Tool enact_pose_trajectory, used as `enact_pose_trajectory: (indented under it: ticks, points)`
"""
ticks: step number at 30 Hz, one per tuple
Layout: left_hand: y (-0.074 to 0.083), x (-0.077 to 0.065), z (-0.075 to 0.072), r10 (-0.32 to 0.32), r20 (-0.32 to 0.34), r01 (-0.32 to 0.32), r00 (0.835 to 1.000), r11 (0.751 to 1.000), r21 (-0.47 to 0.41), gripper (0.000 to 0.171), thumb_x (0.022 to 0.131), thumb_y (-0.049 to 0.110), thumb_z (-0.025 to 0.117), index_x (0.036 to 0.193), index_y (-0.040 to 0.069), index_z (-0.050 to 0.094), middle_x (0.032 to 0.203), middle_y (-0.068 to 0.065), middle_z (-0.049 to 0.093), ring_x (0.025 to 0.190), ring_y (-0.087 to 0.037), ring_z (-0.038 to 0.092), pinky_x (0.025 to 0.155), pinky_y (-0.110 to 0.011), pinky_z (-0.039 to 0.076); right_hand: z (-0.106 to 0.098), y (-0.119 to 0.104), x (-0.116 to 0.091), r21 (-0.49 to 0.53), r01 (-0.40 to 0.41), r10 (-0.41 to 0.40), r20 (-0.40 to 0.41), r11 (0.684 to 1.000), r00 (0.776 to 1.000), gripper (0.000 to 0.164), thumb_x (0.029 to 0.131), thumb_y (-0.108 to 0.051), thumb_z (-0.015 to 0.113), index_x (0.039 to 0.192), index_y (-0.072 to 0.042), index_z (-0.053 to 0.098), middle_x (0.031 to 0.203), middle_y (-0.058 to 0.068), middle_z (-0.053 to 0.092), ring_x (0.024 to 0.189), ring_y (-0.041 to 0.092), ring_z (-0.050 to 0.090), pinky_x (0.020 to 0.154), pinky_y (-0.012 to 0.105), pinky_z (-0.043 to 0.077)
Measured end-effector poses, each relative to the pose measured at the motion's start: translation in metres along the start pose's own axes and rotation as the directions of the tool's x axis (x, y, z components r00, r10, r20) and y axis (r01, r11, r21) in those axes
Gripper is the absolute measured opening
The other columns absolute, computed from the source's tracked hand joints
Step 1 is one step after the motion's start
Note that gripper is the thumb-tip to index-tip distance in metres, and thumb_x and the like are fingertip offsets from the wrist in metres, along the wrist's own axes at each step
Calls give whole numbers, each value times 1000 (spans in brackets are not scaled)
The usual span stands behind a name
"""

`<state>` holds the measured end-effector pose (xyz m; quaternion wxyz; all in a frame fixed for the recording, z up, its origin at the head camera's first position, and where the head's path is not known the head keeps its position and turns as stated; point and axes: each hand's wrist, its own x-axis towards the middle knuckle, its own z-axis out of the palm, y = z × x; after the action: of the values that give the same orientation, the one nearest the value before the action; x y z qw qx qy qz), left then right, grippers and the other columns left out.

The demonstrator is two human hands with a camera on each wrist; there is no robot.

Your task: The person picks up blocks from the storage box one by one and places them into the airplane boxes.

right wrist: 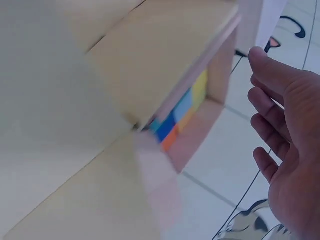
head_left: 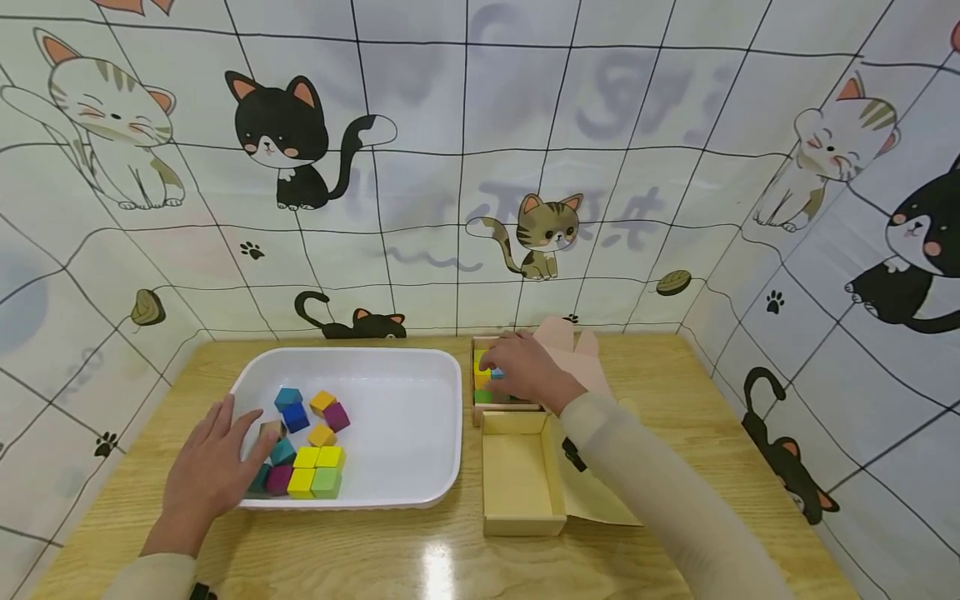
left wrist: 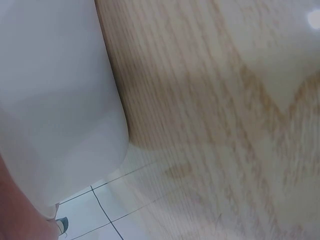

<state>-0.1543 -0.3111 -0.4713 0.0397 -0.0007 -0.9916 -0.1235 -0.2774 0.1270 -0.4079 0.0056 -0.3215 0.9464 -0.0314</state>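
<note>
My left hand (head_left: 213, 467) lies over the left side of a white tray (head_left: 405, 433), fingers spread beside the coloured cubes (head_left: 306, 458). A natural-wood-toned cube (head_left: 272, 429) is close by its fingertips; whether they touch cannot be made out. The left wrist view shows mainly the tray's outer wall (left wrist: 60, 100). My right hand (head_left: 528, 367) hovers over a small pink box (head_left: 506, 407) with colourful cubes (right wrist: 175, 120) inside. Its fingers are loosely bent with nothing between them in the right wrist view.
In front of the pink box stands an open yellow box (head_left: 521, 475) with no cubes visible, its lid flap (head_left: 600, 500) folded out right. The pink box's flap (head_left: 577, 358) leans behind the right hand. Cat-patterned cloth (head_left: 420, 183) encloses the wooden table (head_left: 375, 550).
</note>
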Motion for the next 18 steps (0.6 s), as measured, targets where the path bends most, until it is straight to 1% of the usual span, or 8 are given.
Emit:
enact_pose_trajectory:
  ticks: [4,6,12,18]
  points:
    - [-1,0,1,-2,-6,2,1000,1000,2,75,100,60,29,142,-1,43,158,-31,12,145,-49,12,116,-67,15,-4,-22,9,10,57,-56,-29,998,998,28,87,-36,72,111,-22,73,109,-5,69,116,21,58,110,48,38]
    - [-1,0,1,-1,-10,1,1000,1000,1,75,100,60,29,142,-1,43,158,-31,12,145,-49,12,116,-67,15,-5,-35,14,25,86,-86,-30,996,996,28,87,-37,72,111,-21,73,107,-4,70,112,19,58,110,46,38]
    - [-2,0,1,9,-12,-9,1000,1000,1,74,100,59,31,143,-1,41,158,-32,12,147,-49,9,116,-67,15,-5,-76,29,36,150,-151,36,988,988,32,87,-40,71,114,-23,72,104,-4,70,104,14,56,105,41,40]
    - [-2,0,1,15,-12,-15,1000,1000,5,74,100,58,31,144,0,41,159,-31,11,147,-49,9,116,-67,16,4,-111,42,-21,207,-205,73,978,976,33,86,-46,70,114,-28,72,102,-10,69,104,10,54,101,34,41]
